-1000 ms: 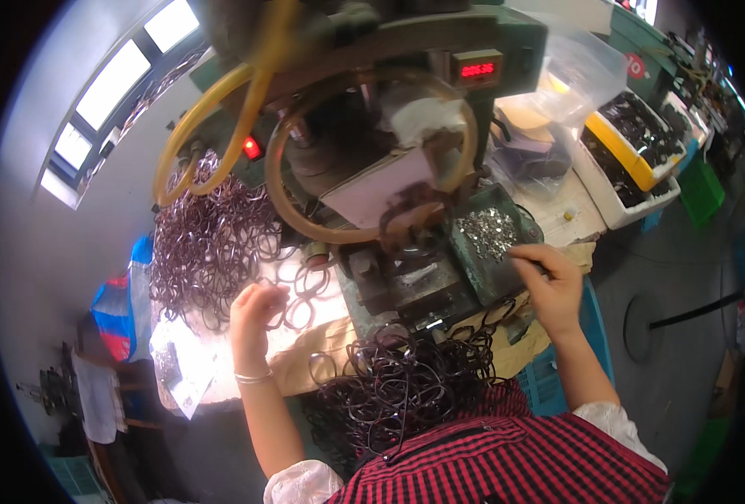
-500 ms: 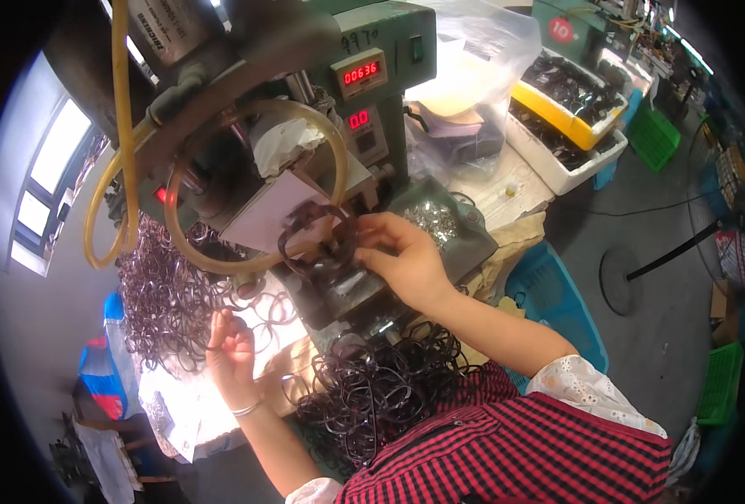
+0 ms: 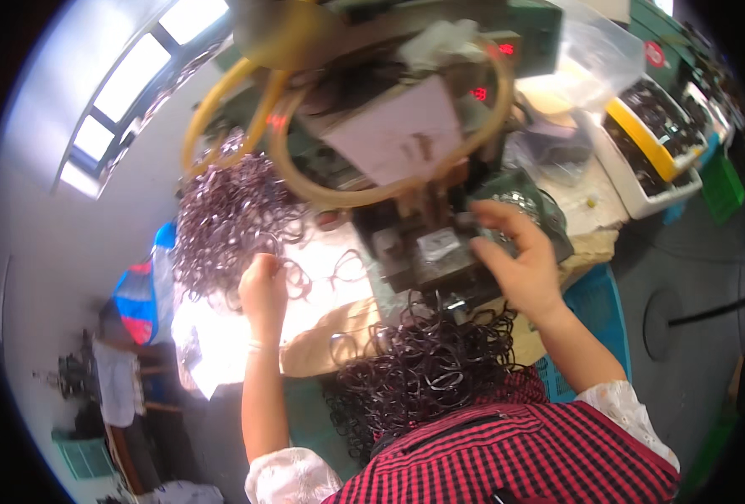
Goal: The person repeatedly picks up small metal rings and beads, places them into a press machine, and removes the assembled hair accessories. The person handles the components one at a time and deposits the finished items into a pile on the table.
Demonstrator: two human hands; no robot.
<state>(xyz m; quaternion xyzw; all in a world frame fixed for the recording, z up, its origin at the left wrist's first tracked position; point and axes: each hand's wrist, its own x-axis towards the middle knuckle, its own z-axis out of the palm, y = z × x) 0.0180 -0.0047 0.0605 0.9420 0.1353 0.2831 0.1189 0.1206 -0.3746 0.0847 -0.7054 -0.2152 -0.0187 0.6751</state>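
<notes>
My left hand (image 3: 263, 290) is closed at the near edge of a large pile of dark, glossy rings (image 3: 221, 223), with a thin dark ring (image 3: 268, 244) at its fingertips. Blur hides the exact hold. My right hand (image 3: 519, 260) is beside the press fixture (image 3: 438, 249), thumb and forefinger apart, and I see nothing between them. A small pale metal plate lies on the fixture, with no ring around it. More tangled dark rings (image 3: 427, 361) are heaped in front of me, against my checked red apron (image 3: 524, 449).
A yellowish hose (image 3: 330, 200) loops in front of the green press, with a white sheet (image 3: 398, 134) behind it. At the right are a tray of small shiny parts (image 3: 515, 197), a blue basket (image 3: 603, 319) and white foam boxes (image 3: 654, 197). A few loose rings lie on the bright tabletop.
The view has shifted, so the scene appears lower and to the right. The dark ring at the fixture is gone from there, and my right fingers have parted. My left hand has moved up to the pile.
</notes>
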